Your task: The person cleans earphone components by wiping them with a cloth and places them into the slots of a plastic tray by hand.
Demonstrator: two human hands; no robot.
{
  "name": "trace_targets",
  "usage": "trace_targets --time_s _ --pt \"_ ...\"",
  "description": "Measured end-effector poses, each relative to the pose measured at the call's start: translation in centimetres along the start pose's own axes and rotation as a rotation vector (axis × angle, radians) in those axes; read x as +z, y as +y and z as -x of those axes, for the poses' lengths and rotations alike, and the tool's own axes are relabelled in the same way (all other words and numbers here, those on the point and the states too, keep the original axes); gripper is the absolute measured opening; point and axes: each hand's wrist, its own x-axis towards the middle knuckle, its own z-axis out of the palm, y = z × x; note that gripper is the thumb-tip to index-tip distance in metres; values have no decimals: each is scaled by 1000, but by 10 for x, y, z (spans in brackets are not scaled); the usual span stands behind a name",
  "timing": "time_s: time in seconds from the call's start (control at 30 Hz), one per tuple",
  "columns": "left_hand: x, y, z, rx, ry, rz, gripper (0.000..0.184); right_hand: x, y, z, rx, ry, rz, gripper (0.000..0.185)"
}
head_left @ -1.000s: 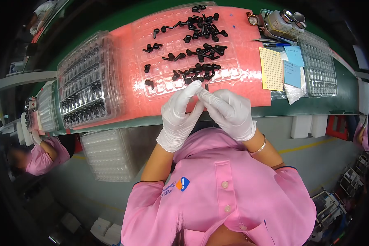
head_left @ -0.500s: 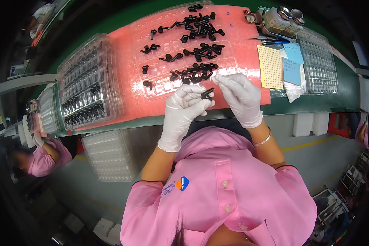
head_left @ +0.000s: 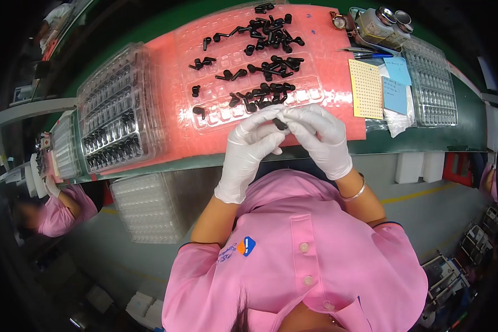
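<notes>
A black earbud (head_left: pixel 280 124) is pinched between my gloved hands, most of it hidden by fingers. My left hand (head_left: pixel 248 150) grips it from the left, fingers curled round it. From the other side, my right hand (head_left: pixel 322 139) presses its thumb and fingertips to the same earbud. Just beyond my fingers, a clear plastic tray (head_left: pixel 216 117) lies on a pink foam sheet (head_left: pixel 337 83). Black earbuds (head_left: pixel 271 69) are scattered in loose groups across that tray.
Stacked clear trays (head_left: pixel 113 110), partly filled with earbuds, stand at the left. On the right are a yellow dotted sheet (head_left: pixel 365 91), blue notes (head_left: pixel 394 95), pens, bottles (head_left: pixel 375 29), a watch (head_left: pixel 338 21) and another tray stack (head_left: pixel 430 83). A co-worker (head_left: pixel 66 213) sits far left.
My right hand has come left and closed on the earbud, which only my left hand held before. The earbud is now more covered by fingers.
</notes>
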Motion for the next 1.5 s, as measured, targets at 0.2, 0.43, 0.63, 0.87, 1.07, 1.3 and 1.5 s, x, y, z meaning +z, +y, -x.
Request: trace_targets --time_s 0.2,0.43,0.63,0.87,1.07,1.3,1.5 --pt "-7 11 6 -44 -51 -134 48 -9 0 -11 -180 -89 319 23" --pt "-3 12 3 -10 -75 -19 60 -6 4 -10 -141 53 245 24" --pt "1 -3 3 73 -30 -114 48 8 -6 3 -199 10 342 24" --pt "6 4 3 95 14 -67 36 11 0 8 -168 52 636 25" --pt "-5 -3 1 161 97 -230 26 3 -6 1 -291 145 468 27" --pt "-14 -3 4 70 89 -41 23 1 4 0 -228 35 521 29" --pt "-2 -7 4 133 100 -95 23 7 -3 4 142 73 -112 25"
